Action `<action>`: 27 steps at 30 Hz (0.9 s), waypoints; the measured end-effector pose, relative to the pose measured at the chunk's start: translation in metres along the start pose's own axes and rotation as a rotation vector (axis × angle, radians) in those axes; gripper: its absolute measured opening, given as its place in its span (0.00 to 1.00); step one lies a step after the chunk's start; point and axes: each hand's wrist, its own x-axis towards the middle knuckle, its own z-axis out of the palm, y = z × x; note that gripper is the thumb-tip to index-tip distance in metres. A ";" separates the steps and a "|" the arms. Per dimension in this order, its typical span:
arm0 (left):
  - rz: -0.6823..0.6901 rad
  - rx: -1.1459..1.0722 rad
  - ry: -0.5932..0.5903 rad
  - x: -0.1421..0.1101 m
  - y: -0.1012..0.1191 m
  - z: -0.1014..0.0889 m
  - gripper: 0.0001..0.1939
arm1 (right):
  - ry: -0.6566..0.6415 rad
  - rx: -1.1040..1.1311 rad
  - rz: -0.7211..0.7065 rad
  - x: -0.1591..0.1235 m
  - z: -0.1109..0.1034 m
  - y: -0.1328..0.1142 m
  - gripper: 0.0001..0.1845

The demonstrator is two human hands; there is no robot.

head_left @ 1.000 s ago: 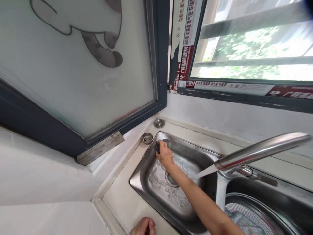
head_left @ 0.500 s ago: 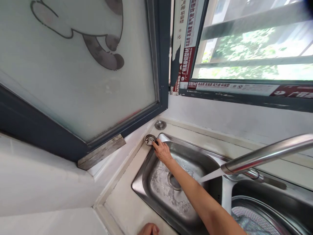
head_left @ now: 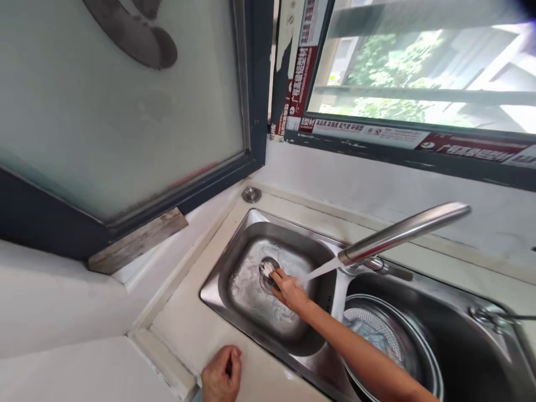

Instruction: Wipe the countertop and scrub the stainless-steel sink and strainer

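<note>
The right hand (head_left: pixel 288 290) pinches the strainer (head_left: pixel 267 270) with its fingers at the drain of the left basin (head_left: pixel 234 251), under the tap's (head_left: pixel 402 231) stream. The left hand (head_left: pixel 221 377) rests on the surface (head_left: pixel 201 329), fingers curled together.

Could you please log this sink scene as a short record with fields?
right hand: in the left basin, fingers on the strainer at the drain
left hand: curled on the counter at the sink's near edge
faucet: running, stream landing by the right hand
right basin: holds a metal bowl with a colander inside
plug: on the counter in the back corner
</note>
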 end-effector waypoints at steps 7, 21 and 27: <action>-0.001 -0.002 0.011 0.003 0.007 -0.002 0.14 | -0.260 -0.116 -0.043 -0.027 0.037 0.016 0.19; -0.028 -0.039 -0.002 -0.004 0.003 0.001 0.11 | -0.319 -0.195 -0.015 -0.014 0.057 0.016 0.14; -0.032 -0.046 -0.013 -0.004 0.002 0.003 0.11 | -0.273 -0.164 0.049 -0.015 0.061 0.027 0.08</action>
